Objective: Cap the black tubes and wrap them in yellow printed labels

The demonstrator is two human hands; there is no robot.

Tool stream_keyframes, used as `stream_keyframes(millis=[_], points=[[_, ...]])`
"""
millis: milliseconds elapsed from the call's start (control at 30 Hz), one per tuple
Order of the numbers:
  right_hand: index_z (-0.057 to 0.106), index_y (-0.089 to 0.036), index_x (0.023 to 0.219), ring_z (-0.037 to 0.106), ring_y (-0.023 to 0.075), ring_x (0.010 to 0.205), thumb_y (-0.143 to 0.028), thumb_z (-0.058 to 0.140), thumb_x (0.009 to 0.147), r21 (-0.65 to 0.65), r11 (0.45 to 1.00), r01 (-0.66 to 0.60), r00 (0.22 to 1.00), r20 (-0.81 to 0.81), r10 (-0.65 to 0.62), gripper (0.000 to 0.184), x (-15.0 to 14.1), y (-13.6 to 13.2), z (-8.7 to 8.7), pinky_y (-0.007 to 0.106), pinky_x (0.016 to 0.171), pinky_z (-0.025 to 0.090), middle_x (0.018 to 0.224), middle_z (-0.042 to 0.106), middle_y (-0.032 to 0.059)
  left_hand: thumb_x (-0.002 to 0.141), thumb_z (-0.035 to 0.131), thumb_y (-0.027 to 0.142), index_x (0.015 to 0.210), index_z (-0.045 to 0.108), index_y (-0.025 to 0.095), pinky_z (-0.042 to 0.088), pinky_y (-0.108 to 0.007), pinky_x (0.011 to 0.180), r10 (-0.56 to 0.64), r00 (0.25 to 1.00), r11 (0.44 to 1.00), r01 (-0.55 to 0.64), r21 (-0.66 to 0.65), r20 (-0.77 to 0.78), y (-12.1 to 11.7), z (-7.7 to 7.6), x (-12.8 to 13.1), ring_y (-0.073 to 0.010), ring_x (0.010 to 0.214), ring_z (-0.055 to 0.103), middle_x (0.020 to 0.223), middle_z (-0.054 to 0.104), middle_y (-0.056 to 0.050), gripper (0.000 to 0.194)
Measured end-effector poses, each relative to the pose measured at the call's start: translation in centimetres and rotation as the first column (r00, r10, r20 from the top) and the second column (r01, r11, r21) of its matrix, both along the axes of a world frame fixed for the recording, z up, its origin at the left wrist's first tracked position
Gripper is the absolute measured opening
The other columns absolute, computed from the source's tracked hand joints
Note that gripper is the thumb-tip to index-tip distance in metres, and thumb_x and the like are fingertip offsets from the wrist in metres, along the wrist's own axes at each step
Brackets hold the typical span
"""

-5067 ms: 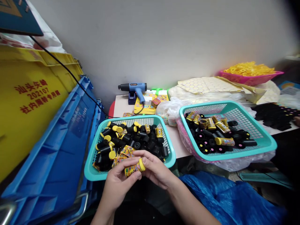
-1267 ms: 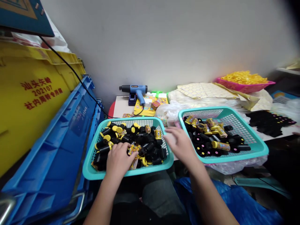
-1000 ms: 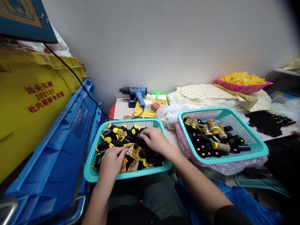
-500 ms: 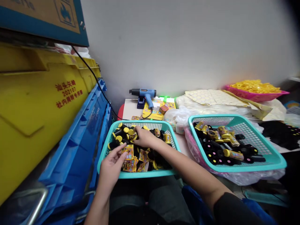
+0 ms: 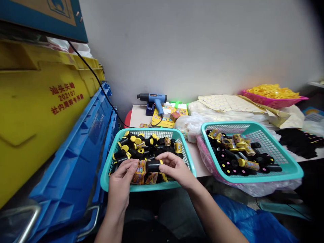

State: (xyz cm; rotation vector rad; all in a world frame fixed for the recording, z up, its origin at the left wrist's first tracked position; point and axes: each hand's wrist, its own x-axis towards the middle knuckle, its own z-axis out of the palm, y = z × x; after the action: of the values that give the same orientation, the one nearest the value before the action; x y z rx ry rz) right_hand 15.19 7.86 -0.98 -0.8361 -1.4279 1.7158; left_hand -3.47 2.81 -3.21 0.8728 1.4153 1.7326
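Note:
My left hand [image 5: 123, 177] pinches a printed yellow-orange sleeve label [image 5: 141, 167] between thumb and fingers. A small black tube [image 5: 152, 166] with a yellow cap is held by its capped end in my right hand [image 5: 177, 169]. The tube lies sideways, its far end at the label's open side; I cannot tell how far inside it reaches. Both hands are over the near part of a turquoise basket [image 5: 190, 165]. In it are several black tubes with yellow caps [image 5: 125, 147] and more printed labels [image 5: 151, 179].
A second turquoise basket [image 5: 291, 170] on the right holds black tubes and several labelled ones. A blue heat gun [image 5: 157, 99] stands behind, its cord running left. Yellow [image 5: 37, 111] and blue crates [image 5: 73, 175] wall the left side. A pink basket [image 5: 278, 102] holds yellow pieces.
My right hand has come out of the pile toward me with a black tube, bringing it against the label in my left hand. The view has shifted slightly.

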Motion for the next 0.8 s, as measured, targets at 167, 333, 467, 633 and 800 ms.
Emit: stream_keyframes(millis=[167, 333, 467, 633, 800], points=[[0.063, -0.017, 0.099, 0.054, 0.0101, 0.066, -0.040, 0.073, 0.073, 0.017, 1.000, 0.004, 0.999, 0.037, -0.005, 0.036, 0.0, -0.2, -0.6, 0.025, 0.064, 0.042, 0.076, 0.060, -0.0006, 0.070, 0.075, 0.036, 0.073, 0.076, 0.022, 0.054, -0.024, 0.074, -0.019, 0.998, 0.998, 0.022, 0.061, -0.062, -0.5, 0.3, 1.2, -0.0169, 0.089, 0.064, 0.091, 0.069, -0.004, 0.014], [0.064, -0.019, 0.102, 0.057, 0.0121, 0.069, -0.039, 0.074, 0.073, 0.063, 0.996, 0.056, 0.998, 0.006, -0.057, 0.037, 0.4, -0.8, -1.2, 0.026, 0.065, 0.045, 0.079, 0.062, 0.0002, 0.070, 0.074, 0.034, 0.094, 0.074, 0.023, 0.057, -0.028, 0.076, -0.053, 0.967, 0.997, 0.067, 0.045, -0.250, -0.9, 0.9, 1.5, -0.0197, 0.093, 0.066, 0.104, 0.067, -0.005, 0.026], [0.066, -0.022, 0.104, 0.062, 0.0159, 0.077, -0.037, 0.074, 0.073, 0.152, 0.978, 0.144, 0.989, 0.021, -0.148, 0.035, 0.3, -1.4, -1.4, 0.030, 0.073, 0.049, 0.084, 0.066, 0.0020, 0.066, 0.076, 0.034, 0.110, 0.066, 0.021, 0.058, -0.032, 0.074, -0.199, 0.954, 0.979, 0.186, -0.078, -0.225, -0.8, 1.6, 1.4, -0.0210, 0.086, 0.069, 0.102, 0.070, -0.006, 0.047], [0.071, -0.025, 0.104, 0.060, 0.0212, 0.101, -0.037, 0.073, 0.075, 0.284, 0.956, 0.071, 0.997, 0.006, -0.076, 0.031, 0.1, -1.3, -1.2, 0.035, 0.090, 0.047, 0.109, 0.066, 0.0055, 0.063, 0.076, 0.029, 0.089, 0.064, 0.021, 0.057, -0.030, 0.069, -0.342, 0.881, 0.938, 0.299, -0.176, -0.327, -0.7, 2.4, 1.8, -0.0199, 0.078, 0.069, 0.086, 0.070, -0.003, 0.030], [0.061, -0.026, 0.119, 0.060, 0.0190, 0.097, -0.046, 0.070, 0.077, -0.092, 0.986, -0.140, 0.971, -0.209, 0.118, 0.048, 0.0, -0.8, -1.8, 0.032, 0.080, 0.049, 0.112, 0.061, 0.0052, 0.057, 0.080, 0.025, 0.078, 0.065, 0.021, 0.053, -0.032, 0.079, -0.371, 0.809, 0.925, 0.368, -0.100, -0.455, -0.6, 2.5, 2.1, -0.0198, 0.086, 0.065, 0.090, 0.064, -0.002, 0.027]])
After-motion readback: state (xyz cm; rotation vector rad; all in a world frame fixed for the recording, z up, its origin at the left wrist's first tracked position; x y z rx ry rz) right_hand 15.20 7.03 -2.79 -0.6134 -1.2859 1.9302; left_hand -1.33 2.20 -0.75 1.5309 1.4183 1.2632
